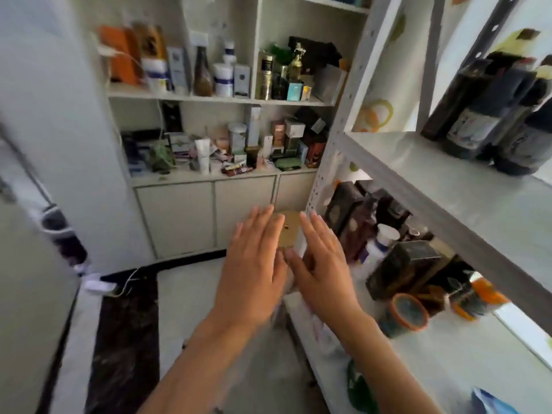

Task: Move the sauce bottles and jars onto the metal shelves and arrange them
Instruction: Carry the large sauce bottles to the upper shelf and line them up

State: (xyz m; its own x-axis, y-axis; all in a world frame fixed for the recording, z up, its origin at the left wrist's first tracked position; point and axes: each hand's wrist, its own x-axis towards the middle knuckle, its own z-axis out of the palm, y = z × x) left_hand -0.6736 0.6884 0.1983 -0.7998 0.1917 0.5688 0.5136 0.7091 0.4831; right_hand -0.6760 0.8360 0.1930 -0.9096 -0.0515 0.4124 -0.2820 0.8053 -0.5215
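Both my hands are stretched out in front of me with straight fingers. My left hand (256,264) and my right hand (322,264) flank a jar with a gold lid (287,231); the jar's body is hidden behind the palms, and contact is unclear. The jar sits just left of the metal shelf unit (397,174). Dark sauce bottles (490,115) stand on its upper shelf. Dark bottles and boxes (358,216), a white-capped bottle (385,237) and an orange-lidded jar (407,313) crowd the lower shelf (466,363).
A white cabinet (206,204) ahead carries cluttered shelves of bottles, boxes and tubes. A dark mat (125,339) lies on the floor at left, beside a white appliance (27,264). A green packet (358,386) and a blue item (493,403) lie on the lower shelf's near end.
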